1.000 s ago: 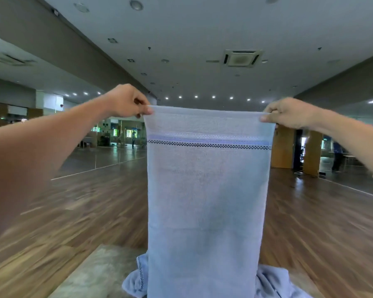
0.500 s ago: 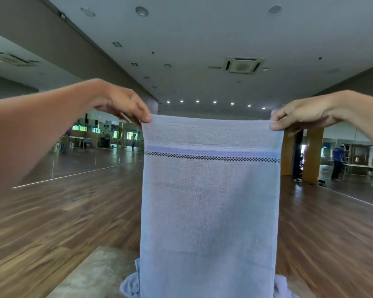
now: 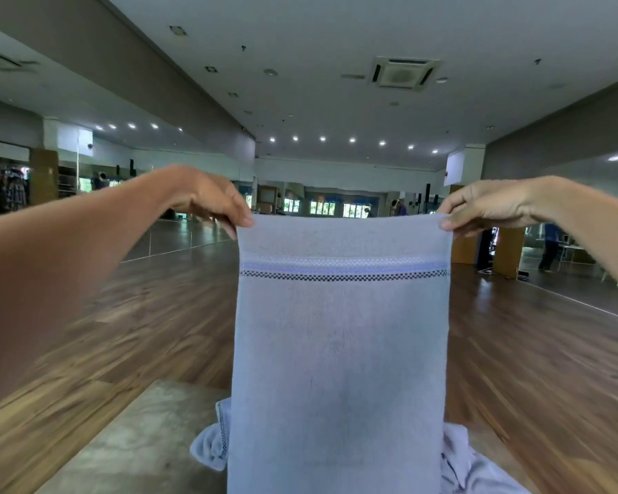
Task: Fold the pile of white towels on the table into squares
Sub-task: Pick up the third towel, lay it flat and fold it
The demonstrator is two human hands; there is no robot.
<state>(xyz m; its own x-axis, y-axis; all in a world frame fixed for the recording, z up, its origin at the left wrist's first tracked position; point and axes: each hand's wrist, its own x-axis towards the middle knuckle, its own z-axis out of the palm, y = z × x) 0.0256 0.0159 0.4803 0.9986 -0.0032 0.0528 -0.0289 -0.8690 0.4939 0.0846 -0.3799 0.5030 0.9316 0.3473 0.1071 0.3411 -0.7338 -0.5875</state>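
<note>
A white towel (image 3: 339, 351) with a blue and dark checked stripe near its top hangs flat in front of me, stretched by its two upper corners. My left hand (image 3: 211, 199) pinches the upper left corner. My right hand (image 3: 482, 206) pinches the upper right corner. The towel's lower end runs out of the frame at the bottom. Behind it, a heap of crumpled white towels (image 3: 211, 447) lies on the grey table (image 3: 136, 440), mostly hidden by the hanging towel.
The table stands on a wide wooden floor (image 3: 150, 315) in a large hall with mirrored walls. A person (image 3: 550, 247) stands far off at the right beside wooden pillars (image 3: 507, 251).
The towel and both hands have come lower in the view as the camera tipped up, showing more of the far wall. Both hands still hold the same corners.
</note>
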